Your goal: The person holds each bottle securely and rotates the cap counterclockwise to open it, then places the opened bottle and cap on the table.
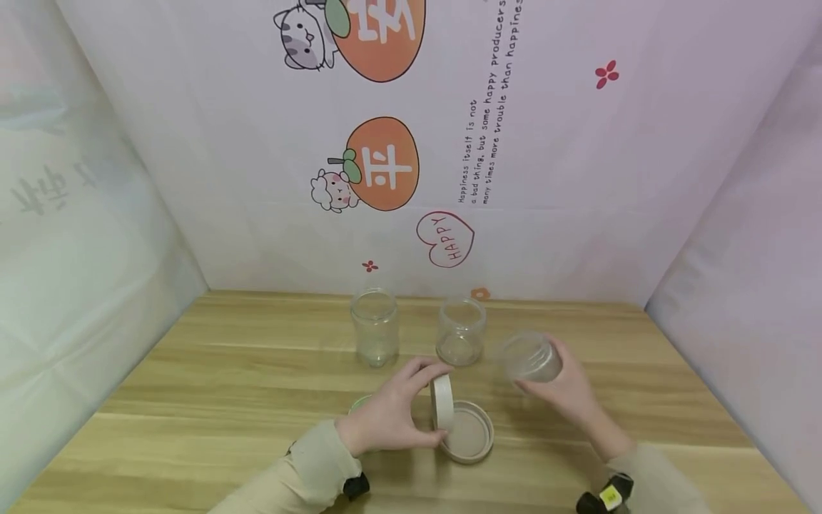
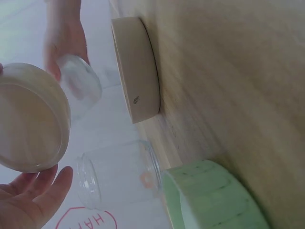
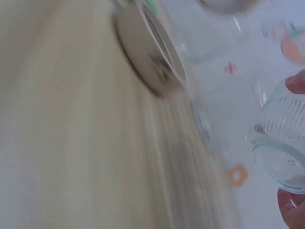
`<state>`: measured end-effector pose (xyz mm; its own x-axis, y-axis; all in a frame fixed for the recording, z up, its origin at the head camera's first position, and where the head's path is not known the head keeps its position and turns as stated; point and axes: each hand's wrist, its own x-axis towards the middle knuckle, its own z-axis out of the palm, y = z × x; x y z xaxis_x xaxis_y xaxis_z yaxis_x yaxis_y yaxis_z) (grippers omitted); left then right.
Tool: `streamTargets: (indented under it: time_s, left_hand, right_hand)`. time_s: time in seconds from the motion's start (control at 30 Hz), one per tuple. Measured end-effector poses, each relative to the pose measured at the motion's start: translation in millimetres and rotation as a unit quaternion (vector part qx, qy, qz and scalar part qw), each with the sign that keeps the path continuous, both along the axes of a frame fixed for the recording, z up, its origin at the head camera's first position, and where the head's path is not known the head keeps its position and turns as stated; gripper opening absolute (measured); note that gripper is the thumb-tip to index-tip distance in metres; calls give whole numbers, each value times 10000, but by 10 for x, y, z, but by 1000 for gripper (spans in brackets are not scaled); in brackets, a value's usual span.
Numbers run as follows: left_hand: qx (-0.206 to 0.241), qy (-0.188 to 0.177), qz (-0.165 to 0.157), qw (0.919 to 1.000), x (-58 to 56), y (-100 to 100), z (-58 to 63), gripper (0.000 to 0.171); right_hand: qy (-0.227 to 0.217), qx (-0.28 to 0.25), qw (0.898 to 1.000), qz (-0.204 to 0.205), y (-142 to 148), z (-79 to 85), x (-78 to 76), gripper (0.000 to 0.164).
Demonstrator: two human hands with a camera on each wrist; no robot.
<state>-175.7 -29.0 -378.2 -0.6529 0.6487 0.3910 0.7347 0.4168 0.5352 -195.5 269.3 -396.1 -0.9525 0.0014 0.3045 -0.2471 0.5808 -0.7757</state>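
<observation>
My left hand grips a beige lid by its rim, thumb on one edge and fingers on the opposite one. It is turned on its side, and its hollow face shows in the left wrist view. My right hand holds a clear glass jar, tipped over and raised off the table, with ribbed glass near its base in the right wrist view. Below the held lid, a second beige lid lies hollow side up on the table. A green lid is mostly hidden behind my left hand in the head view.
Two clear glass jars stand upright without lids toward the back, one at the left and one nearer the middle. A printed cloth hangs as a wall behind the wooden table, with pale cloth along both sides.
</observation>
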Motion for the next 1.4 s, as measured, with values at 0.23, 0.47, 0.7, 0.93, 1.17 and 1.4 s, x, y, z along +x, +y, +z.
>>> streamTargets:
  time_s: [0.23,0.47,0.7,0.93,1.17,1.4]
  left_hand:
    - [91,14,-17,10000,-3,-30,-47,83]
    - [94,231,9,9997,-7,-58,-43,79]
    - [-117,211,209,9995,-2,-78,-61,81]
    - [-145,208,205,9995,11,-86,-60,80]
    - [-119,171,139,9997,38,-64,-46,80]
    - [90,-118,-72,9999,53,38,-17,76]
  right_hand:
    - [-613,-581,9957,-372,220,-80,-301,86]
    - [-843,-790,9910,-672,296,-134,-514,87]
    - [-835,-866,9904,-676,289,-216,-629,87]
    - [-770,-716,9929,-549,318,-321,-694,89]
    - [-909,-499,9933,-502,336,-361,-691,95]
    - [-931,-517,9942,176,427,-335,-627,94]
